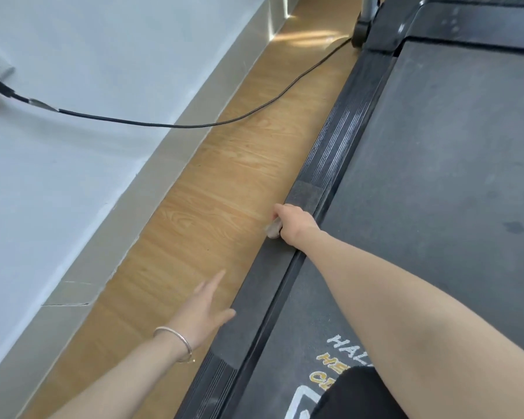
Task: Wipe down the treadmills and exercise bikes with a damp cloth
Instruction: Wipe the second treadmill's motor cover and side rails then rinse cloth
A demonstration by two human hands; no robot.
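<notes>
Step in hand: wiping treadmill (436, 182) side rail (318, 164), along its outer edge. Right hand (295, 222) grip curled round cloth (272, 230), pressing it against rail's outer face. Left hand (208, 306) grip wide, fingers straight, holding nothing, thumb at rail edge nearer body. Next move probably calls for sliding cloth along rail under steady pressure. Cloth small, pale grey, bunched, mostly hidden under hand.

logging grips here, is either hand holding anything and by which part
The right hand grips a bunched pale cloth, mostly hidden in its fist, at the outer edge of the side rail. The left hand holds nothing.
</notes>
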